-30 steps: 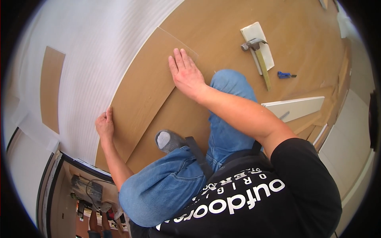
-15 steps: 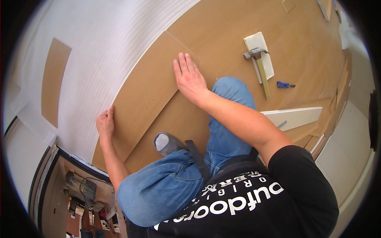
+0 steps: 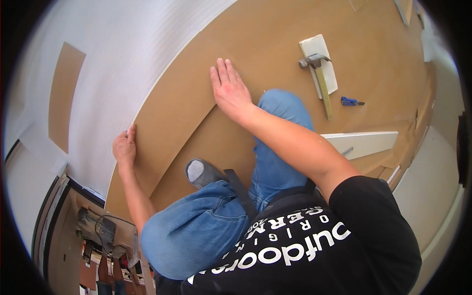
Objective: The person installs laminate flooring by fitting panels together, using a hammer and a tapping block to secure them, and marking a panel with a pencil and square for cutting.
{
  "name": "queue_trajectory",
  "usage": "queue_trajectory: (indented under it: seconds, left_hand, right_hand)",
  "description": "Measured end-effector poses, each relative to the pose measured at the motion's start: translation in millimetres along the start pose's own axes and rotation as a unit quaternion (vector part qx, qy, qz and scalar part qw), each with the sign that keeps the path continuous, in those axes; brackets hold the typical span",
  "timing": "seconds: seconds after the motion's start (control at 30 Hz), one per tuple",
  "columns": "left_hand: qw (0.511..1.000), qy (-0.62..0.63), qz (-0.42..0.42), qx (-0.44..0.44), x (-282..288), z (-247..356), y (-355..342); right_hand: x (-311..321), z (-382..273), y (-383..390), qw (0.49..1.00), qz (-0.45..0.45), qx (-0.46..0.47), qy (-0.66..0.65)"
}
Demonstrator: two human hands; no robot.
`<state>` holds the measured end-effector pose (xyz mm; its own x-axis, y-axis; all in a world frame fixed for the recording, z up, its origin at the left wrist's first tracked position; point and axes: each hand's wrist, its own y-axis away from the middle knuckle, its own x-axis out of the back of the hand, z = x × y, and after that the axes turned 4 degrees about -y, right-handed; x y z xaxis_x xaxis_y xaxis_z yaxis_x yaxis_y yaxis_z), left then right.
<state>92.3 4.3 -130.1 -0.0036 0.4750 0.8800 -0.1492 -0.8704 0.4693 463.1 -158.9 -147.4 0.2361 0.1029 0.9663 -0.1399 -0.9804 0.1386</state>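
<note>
My left hand [image 3: 125, 147] curls its fingers over the outer edge of a long brown plank [image 3: 162, 132], which lies along white rippled underlay [image 3: 118, 64]. My right hand [image 3: 228, 86] rests flat on the plank's far part, fingers stretched out. Right of it, a hammer [image 3: 322, 83] with a wooden handle lies across a white block [image 3: 319, 44]. A small blue utility knife [image 3: 350, 101] lies on the brown flooring [image 3: 373, 59] beside them. My bent jeans-clad legs and a socked foot are next to the plank's inner edge.
A separate plank piece [image 3: 64, 96] lies on the underlay at left. A white board [image 3: 364, 143] and offcuts are by my right knee. At lower left is a doorway [image 3: 61, 221] with tools and another person's legs [image 3: 105, 275]. A pale tiled strip [image 3: 420, 162] borders the right.
The view has shifted slightly. Both hands keep their positions on the plank. The pale seam line at the plank's far end has become much fainter.
</note>
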Motion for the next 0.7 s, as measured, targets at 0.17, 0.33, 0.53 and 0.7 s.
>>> queue_trajectory:
  seconds: [0.17, 0.33, 0.53, 0.7]
  left_hand:
    - [0.999, 0.002, -0.028, 0.025, 2, 28, 3]
    - [1.0, -0.024, 0.011, 0.016, -6, 10, 1]
    - [0.993, 0.078, -0.04, 0.083, 0, 12, 7]
    - [0.989, 0.132, 0.065, 0.021, -8, 13, -5]
  right_hand:
    - [2, 13, 6, 0.999, 0.008, -0.027, -0.023]
    - [21, -2, -10, 0.992, -0.102, -0.031, -0.064]
    - [16, -20, -9, 0.992, -0.117, 0.035, -0.04]
    - [20, -11, -3, 0.993, -0.114, -0.001, -0.013]
